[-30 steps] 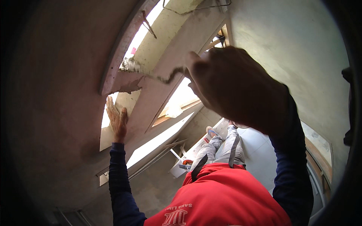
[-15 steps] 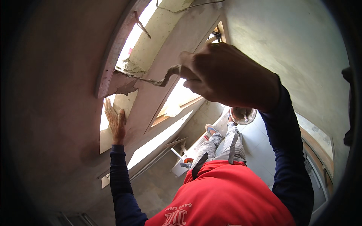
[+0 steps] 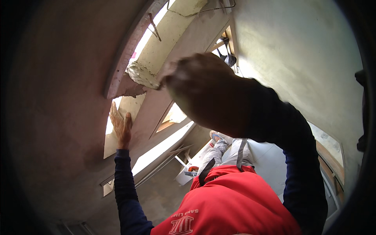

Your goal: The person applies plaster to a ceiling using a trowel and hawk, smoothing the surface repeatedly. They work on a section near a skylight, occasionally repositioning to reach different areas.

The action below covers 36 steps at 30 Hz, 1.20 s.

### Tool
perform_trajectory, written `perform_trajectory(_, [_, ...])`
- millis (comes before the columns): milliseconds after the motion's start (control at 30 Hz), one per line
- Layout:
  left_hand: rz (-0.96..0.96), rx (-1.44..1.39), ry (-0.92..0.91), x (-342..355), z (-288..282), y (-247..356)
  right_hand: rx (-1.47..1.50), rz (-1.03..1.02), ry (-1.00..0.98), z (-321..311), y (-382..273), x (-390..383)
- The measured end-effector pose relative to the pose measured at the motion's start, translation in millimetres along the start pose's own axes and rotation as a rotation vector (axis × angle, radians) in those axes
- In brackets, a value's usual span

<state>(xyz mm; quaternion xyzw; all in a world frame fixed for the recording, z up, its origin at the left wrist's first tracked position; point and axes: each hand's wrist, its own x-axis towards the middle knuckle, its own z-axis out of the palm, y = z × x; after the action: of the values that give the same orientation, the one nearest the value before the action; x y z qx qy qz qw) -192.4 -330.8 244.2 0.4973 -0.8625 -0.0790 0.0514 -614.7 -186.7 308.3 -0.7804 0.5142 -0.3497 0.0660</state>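
My left hand [image 3: 122, 127] lies flat with fingers spread against the pale edge of a wall opening. My right hand [image 3: 203, 90], smeared by motion, is closed round the hidden handle of a trowel [image 3: 141, 75]. Its mortar-caked blade is at the ragged lower end of the opening. Just below the blade is a rough-edged patch of darker mortar [image 3: 131, 90]. Beside it runs a long, straight-edged batten [image 3: 117, 68] along the wall, ending above my left hand.
A rusty metal piece [image 3: 154, 27] juts out near the batten, and a bent wire [image 3: 192, 15] crosses the top. My feet stand far below. Beside my legs lies a tool with an orange part [image 3: 193, 169]. Dark straps [image 3: 229, 56] hang near the far corner.
My right hand has swung left and down toward the wall, and the trowel's blade has turned from edge-on to face-on. My forearm now hides the bucket. My left hand stays in place.
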Motion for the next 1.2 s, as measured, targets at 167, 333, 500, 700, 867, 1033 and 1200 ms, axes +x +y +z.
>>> perform_trajectory(167, [0.005,-0.016,0.048,-1.0,0.0,2.6,0.042,0.005,-0.064,-14.2,31.5,-16.3])
perform_trajectory(333, [0.010,-0.015,0.042,1.3,1.1,1.8,0.142,0.282,-0.430,30.3,59.9,54.8])
perform_trajectory(500, [0.004,0.009,0.040,1.1,2.7,-1.3,0.179,0.119,-0.182,24.0,55.4,32.0])
perform_trajectory(700, [-0.001,-0.020,0.031,0.3,1.3,-1.2,0.217,0.125,-0.198,-12.3,54.4,-23.4])
perform_trajectory(867, [0.002,-0.033,0.026,1.3,0.9,-0.9,0.117,0.220,-0.343,-1.8,61.3,25.0])
perform_trajectory(1033, [0.020,-0.014,0.033,0.8,1.7,-2.6,0.041,0.160,-0.507,16.0,52.9,76.4])
perform_trajectory(1200, [0.026,0.022,0.008,0.2,1.6,-3.0,0.133,-0.041,0.017,10.3,28.3,6.5])
